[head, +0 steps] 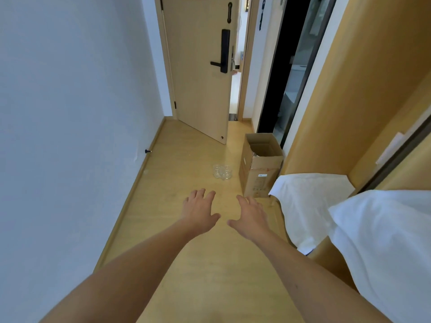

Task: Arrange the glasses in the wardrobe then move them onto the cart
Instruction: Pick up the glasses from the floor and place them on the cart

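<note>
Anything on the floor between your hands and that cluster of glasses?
No. In the head view, only bare wooden floor lies between the open left hand, right hand and the glasses. The cardboard box stands off to the right.

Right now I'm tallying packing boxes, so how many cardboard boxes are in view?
1. The open cardboard box stands on the floor beside the clear glasses, against the wardrobe's end. Others may sit out of view.

Left hand (199, 212) and right hand (250, 216) reach forward, fingers spread, holding nothing. Glasses (222, 171) cluster on floor (186, 264) beside open cardboard box (260, 169).
</note>
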